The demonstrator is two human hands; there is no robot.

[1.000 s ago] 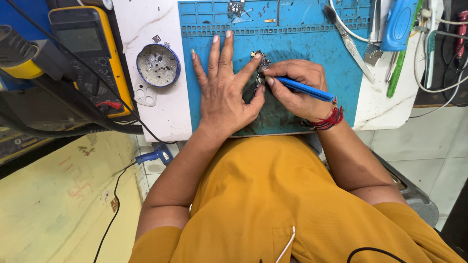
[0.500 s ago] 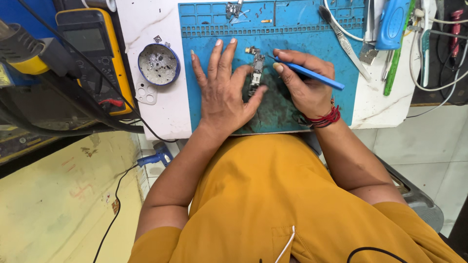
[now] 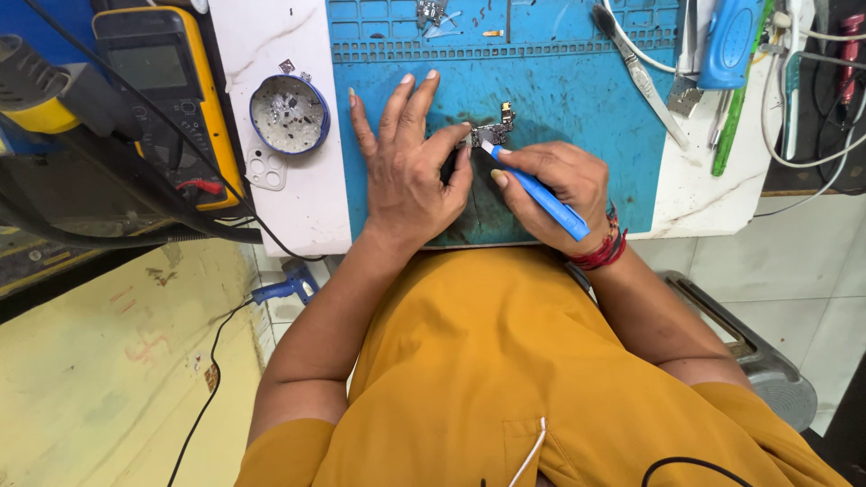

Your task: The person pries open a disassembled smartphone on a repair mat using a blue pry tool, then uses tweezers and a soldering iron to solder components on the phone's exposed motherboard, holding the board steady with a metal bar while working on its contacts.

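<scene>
**Hands at a small circuit board**

On the blue work mat (image 3: 577, 108), the left hand (image 3: 410, 171) lies flat, fingers spread, thumb pressing the small circuit board (image 3: 492, 133) near the mat's middle. The right hand (image 3: 555, 185) is curled around a blue tool (image 3: 541, 197), its tip touching the board

A yellow multimeter (image 3: 167, 86) is lying at the table's (image 3: 271, 207) left edge, red and black leads trailing off it. A round blue tin (image 3: 289, 113) holding tiny screws is sitting just right of the meter, a small clear camera-frame piece (image 3: 266, 169) lying right below the tin. Tweezers (image 3: 642, 79) are lying on the blue mat's (image 3: 559, 81) upper right. A green stick (image 3: 735, 113) and white cables (image 3: 803, 99) are crowding the right edge. A blue clip (image 3: 290, 286) is hanging under the table.
</scene>
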